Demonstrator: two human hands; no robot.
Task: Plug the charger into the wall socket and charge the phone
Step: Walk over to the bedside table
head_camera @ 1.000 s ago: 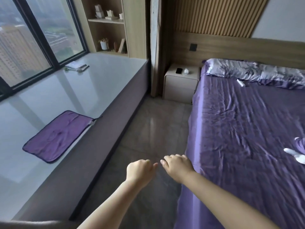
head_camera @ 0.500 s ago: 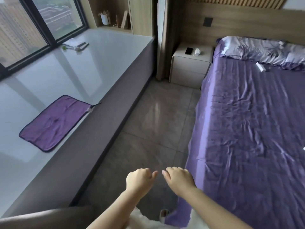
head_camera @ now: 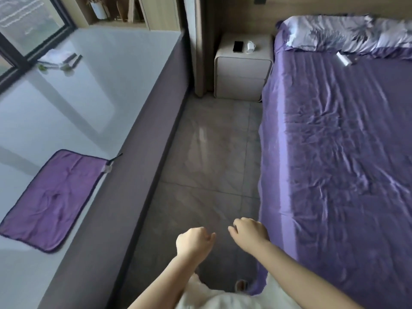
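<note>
Both the left hand (head_camera: 193, 241) and right hand (head_camera: 250, 229) hang loosely curled and empty, far from the phone (head_camera: 238, 46) and charger (head_camera: 250, 47) on the nightstand (head_camera: 243, 70).

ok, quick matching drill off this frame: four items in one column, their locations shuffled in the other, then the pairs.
Items:
1. phone
2. purple cloth
3. small white stick-shaped object
4. pillow

Places:
A. window ledge
B. head of the bed, against the headboard
C. nightstand top, beside the white charger
D. purple sheet just below the pillow

Pairs: 1-C, 2-A, 3-D, 4-B
</note>
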